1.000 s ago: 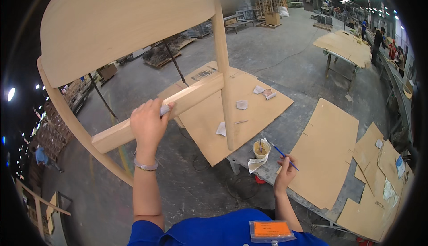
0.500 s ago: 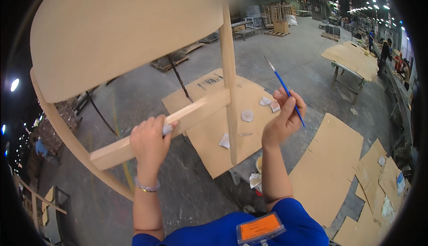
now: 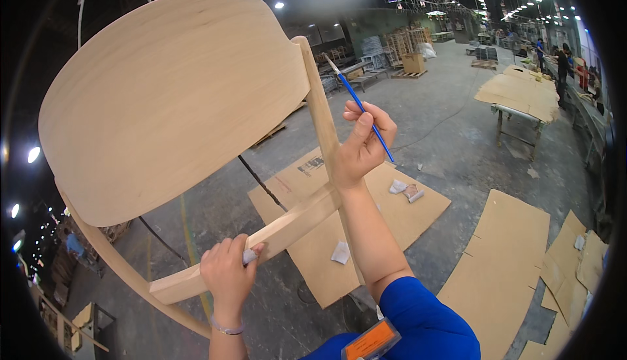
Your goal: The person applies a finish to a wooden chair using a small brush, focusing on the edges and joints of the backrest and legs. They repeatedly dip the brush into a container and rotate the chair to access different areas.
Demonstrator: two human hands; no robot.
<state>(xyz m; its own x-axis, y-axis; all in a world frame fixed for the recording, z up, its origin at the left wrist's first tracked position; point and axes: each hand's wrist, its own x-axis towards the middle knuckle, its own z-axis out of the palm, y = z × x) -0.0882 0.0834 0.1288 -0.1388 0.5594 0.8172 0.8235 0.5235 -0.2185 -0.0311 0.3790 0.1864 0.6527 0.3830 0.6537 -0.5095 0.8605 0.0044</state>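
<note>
A bare wooden chair frame stands before me, its broad curved backrest at the upper left. My left hand is closed over the wooden chair rail below the backrest. A small grey-white wad shows at its thumb and fingers; its kind is unclear. Beside the right post, my right hand pinches a thin blue paintbrush. The brush slants up to the left, its pale bristle tip near the post's upper part. Whether the bristles touch the wood I cannot tell.
Under the chair lies a cardboard sheet with small crumpled white pieces on it. More cardboard covers floor at the right. A table topped with flat sheets stands farther back; people are at the far right.
My right hand with the paintbrush has moved left and up to the right post. The view has tilted up, so more of the backrest shows. My left hand keeps its grip on the rail.
</note>
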